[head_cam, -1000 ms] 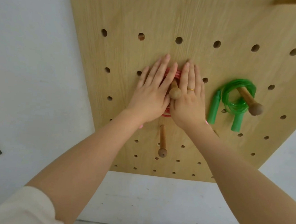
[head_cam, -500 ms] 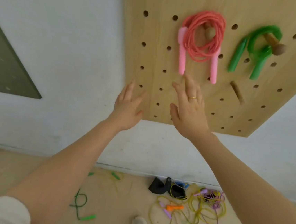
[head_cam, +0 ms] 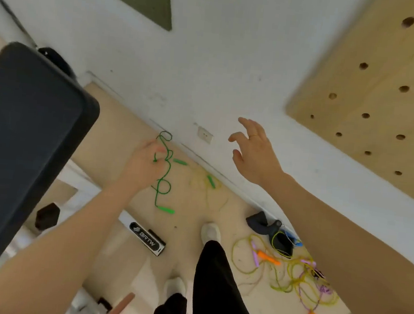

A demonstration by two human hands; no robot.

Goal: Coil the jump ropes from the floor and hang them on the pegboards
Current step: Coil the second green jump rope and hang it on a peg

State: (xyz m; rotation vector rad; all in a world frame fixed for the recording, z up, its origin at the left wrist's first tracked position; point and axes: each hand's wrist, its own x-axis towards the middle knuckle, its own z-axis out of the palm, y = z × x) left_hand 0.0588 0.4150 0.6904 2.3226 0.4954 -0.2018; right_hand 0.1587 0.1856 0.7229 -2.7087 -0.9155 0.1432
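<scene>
I look down at the floor. A thin green jump rope [head_cam: 164,187] with bright green handles lies loose by the wall. My left hand [head_cam: 143,163] hangs in the air in line with it, fingers loosely curled, holding nothing that I can see. My right hand [head_cam: 254,151] is raised beside it with fingers spread and empty. A pale yellow rope with a green handle [head_cam: 211,181] lies to the right. A tangle of yellow and purple ropes with orange handles [head_cam: 290,273] lies further right. The wooden pegboard's [head_cam: 383,98] lower corner shows at the upper right.
A large black padded object [head_cam: 25,139] fills the left side. On the floor lie a black-and-white box marked BRTW [head_cam: 147,238] and a black pouch [head_cam: 267,228]. My legs and white shoes [head_cam: 210,231] stand at the centre. A wooden stick [head_cam: 118,310] pokes in below.
Both hands left the pink rope hanging on its peg and dropped away from the pegboard. My view swung down and left to the floor, where the green rope now appears.
</scene>
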